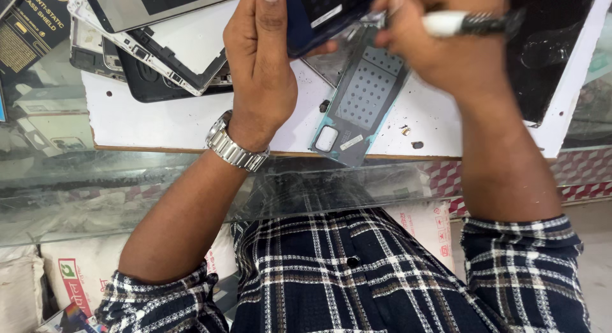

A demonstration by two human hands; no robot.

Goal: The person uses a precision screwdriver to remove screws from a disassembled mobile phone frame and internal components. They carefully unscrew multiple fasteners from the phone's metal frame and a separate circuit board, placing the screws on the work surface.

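My left hand grips a dark blue phone at the top of the head view, thumb along its left edge. A steel watch sits on that wrist. Beside the phone's right edge, my right hand is shut on a white and black tool that points right. Below both hands a grey perforated phone back panel with a camera cutout lies on the white board.
Several phone frames and parts are stacked at the top left. A black mat lies at the right. Small screws dot the board. A glass counter runs below the board's front edge.
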